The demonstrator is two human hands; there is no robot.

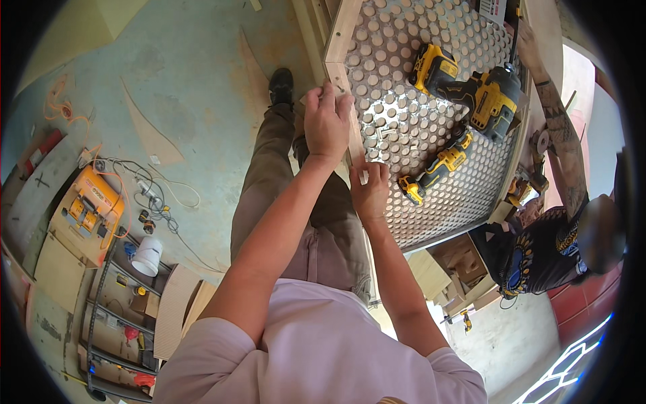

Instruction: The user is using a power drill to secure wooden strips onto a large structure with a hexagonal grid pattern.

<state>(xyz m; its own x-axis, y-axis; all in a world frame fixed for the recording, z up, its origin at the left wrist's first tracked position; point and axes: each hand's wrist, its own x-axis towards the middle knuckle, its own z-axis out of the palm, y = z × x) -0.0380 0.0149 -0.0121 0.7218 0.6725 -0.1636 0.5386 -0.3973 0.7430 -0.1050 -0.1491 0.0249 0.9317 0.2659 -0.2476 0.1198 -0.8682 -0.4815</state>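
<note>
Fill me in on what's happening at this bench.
A person has both hands at the wooden edge of a dotted bench top, the left hand farther from the body than the right hand. Whether either pinches something small is unclear. A larger power tool and a smaller one, both yellow and black, lie untouched on it. Another person's hand is at the opposite side.

The table [464, 195] is standing to the person's right, a wooden strip [354, 131] running along its left edge. On it, a larger power tool [494, 101] is lying ahead and right of a smaller one [441, 166]. Cables [153, 196] are lying on the left floor [202, 54], ahead of a bucket [147, 256]. A co-worker [538, 252] is occupying the table's far right side.
</note>
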